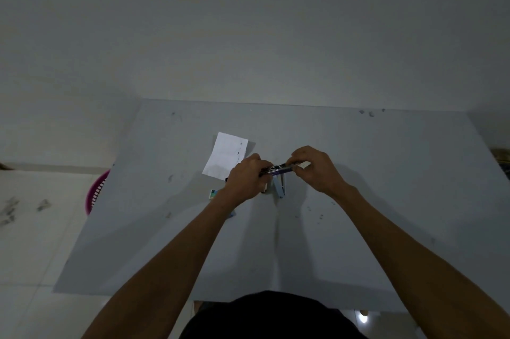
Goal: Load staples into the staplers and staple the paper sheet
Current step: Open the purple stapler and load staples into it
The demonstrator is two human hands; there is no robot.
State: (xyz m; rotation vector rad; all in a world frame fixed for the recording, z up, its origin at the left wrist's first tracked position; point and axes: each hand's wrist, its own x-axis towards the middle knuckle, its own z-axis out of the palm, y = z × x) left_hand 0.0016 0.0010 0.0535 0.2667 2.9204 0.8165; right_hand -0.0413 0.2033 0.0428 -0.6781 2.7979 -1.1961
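Observation:
Above the middle of the grey table [358, 228], my left hand [247, 178] grips one end of a dark purple stapler [277, 170]. My right hand [314, 166] pinches its other end; something pale shows at those fingertips, too small to identify. A light blue stapler [279, 188] lies on the table just below my hands. The white paper sheet [225, 155] lies flat to the left, behind my left hand, with small dark marks along its right edge. A small staple box [213, 194] sits beside my left wrist.
A pink plastic basket [95, 192] stands on the floor off the table's left edge. The wall rises behind the table's far edge. A light blue scrap [231, 214] peeks out under my left forearm. Dark specks dot the tabletop.

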